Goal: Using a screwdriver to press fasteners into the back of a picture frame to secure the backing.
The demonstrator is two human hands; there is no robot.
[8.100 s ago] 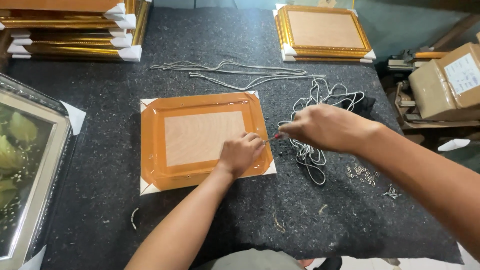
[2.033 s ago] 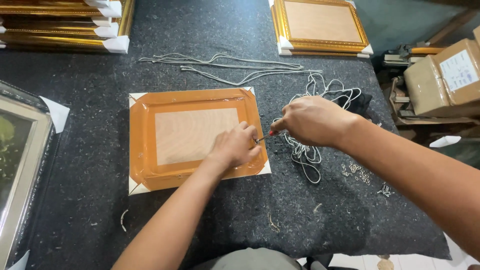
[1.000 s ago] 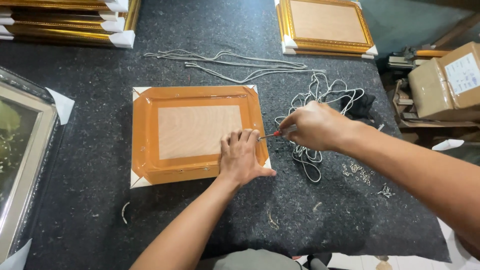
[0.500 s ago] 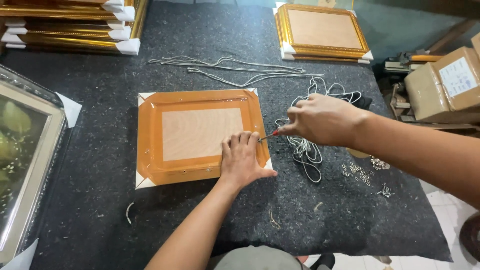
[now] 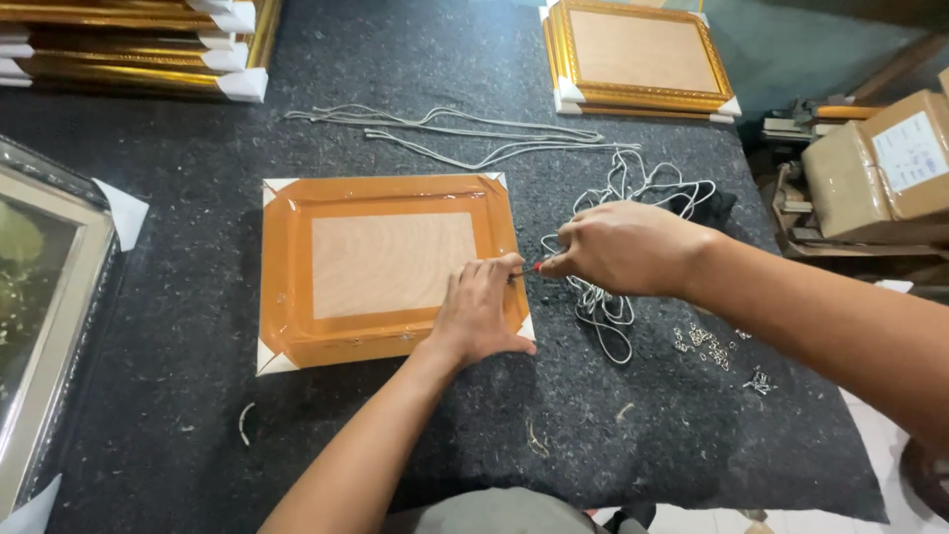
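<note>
Orange plastic-wrapped rectangular picture frame point(image 5: 390, 267), back side up with a pale wood backing board showing, lies flat near the middle of the dark speckled felt-covered bench point(image 5: 178, 435); white card protectors on its corners. Left hand point(image 5: 481, 314) rests palm down on the frame's right rail near the lower right corner, fingers loosely spread and pressing flat. Right hand point(image 5: 621, 247) reaches in from the right, fingers drawn together and pinching a thin tool with a red handle point(image 5: 529, 267); its tip meets the frame's right rail just above the left hand's fingertips. What the tip touches is too small to tell. Just right of the frame, partly under the right hand, a tangled heap of white cord point(image 5: 613, 297). Longer loose strands of white cord point(image 5: 465, 133) lie stretched out on the bench beyond the frame. A scatter of small metal hardware pieces point(image 5: 704, 341) sits right of the cord heap, under the right forearm. Far right corner of the bench: gold ornate frame stack point(image 5: 638, 54), backs up. Far left: stack of gold frames with white corner protectors point(image 5: 129, 49). Left edge: a silver-framed picture point(image 5: 44, 297), face up. Brown cardboard boxes point(image 5: 885, 168) off the bench to the right.
</note>
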